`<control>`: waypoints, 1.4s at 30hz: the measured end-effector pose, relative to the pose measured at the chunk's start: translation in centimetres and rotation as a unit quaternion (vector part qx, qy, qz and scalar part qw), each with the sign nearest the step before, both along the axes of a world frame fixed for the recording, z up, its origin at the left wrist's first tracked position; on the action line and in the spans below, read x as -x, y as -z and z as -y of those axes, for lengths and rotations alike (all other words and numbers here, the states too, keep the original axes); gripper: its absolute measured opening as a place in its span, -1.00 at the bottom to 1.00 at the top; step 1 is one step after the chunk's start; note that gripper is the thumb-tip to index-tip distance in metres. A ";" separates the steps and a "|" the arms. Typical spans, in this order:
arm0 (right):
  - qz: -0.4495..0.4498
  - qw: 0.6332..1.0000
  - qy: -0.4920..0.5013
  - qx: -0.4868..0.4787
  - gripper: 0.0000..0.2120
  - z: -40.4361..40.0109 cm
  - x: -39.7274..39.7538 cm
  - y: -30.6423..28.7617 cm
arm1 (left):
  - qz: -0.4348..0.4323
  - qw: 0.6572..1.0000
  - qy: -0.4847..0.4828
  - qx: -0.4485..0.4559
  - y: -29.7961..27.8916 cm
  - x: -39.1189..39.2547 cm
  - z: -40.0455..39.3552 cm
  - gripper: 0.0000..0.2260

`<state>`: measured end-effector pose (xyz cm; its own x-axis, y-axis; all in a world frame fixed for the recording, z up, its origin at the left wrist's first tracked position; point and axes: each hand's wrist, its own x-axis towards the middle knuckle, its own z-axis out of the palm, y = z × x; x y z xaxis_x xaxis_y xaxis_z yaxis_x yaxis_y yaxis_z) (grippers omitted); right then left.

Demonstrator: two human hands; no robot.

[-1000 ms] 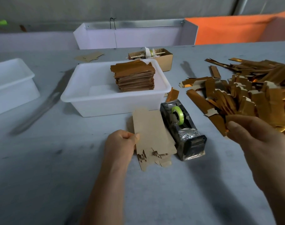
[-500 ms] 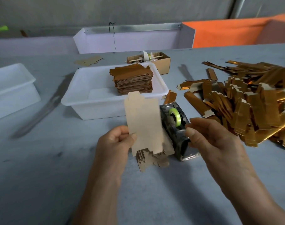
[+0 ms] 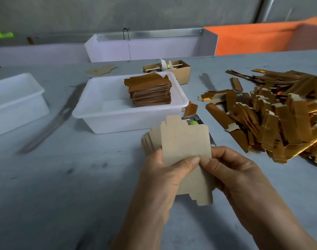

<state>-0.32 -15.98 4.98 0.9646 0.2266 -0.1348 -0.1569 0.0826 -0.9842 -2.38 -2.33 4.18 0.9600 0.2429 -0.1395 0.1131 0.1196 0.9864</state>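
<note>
A flat brown cardboard box blank (image 3: 185, 141) is held upright above the grey table, plain side toward me. My left hand (image 3: 163, 170) pinches its lower left edge with the thumb on the front. My right hand (image 3: 231, 168) grips its lower right edge with curled fingers. Behind the blank lies a small stack of similar blanks (image 3: 148, 141), partly hidden. A tape dispenser (image 3: 194, 121) with a green roll peeks out above the blank's top edge.
A white tub (image 3: 103, 112) holds a stack of gold-faced blanks (image 3: 150, 92). A heap of folded gold boxes (image 3: 280, 120) covers the right side. A second white tub (image 3: 15, 103) stands at left, a small cardboard box (image 3: 181, 69) behind.
My left hand lifted the blank off the stack and brought it toward me. My right hand left the gold heap and took hold of the blank's right edge.
</note>
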 end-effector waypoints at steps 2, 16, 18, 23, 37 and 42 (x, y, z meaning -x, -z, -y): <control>0.014 1.000 0.019 0.021 -0.86 0.1 0.1 0.1 | -0.005 1.000 -0.005 0.006 0.1 0.1 0.2 -0.66; 0.316 0.874 0.119 0.349 -0.91 -0.8 1.9 0.6 | -0.006 0.998 -0.048 0.028 1.1 0.3 1.4 -0.90; 0.376 0.839 0.125 0.373 -0.81 -1.4 2.3 0.9 | -0.006 0.997 -0.044 0.056 1.0 0.3 1.7 -0.87; 0.363 0.864 0.110 0.332 -0.72 -1.8 2.5 1.4 | -0.005 0.997 0.026 0.075 0.8 0.4 0.9 -0.79; 0.000 0.998 0.049 0.050 -0.76 -0.1 0.7 0.7 | -0.009 0.992 0.120 -0.045 0.6 1.4 0.5 -0.93; -0.033 0.999 0.042 -0.002 -0.75 0.1 0.5 0.9 | 0.017 0.993 0.026 -0.114 0.9 1.4 1.0 -0.93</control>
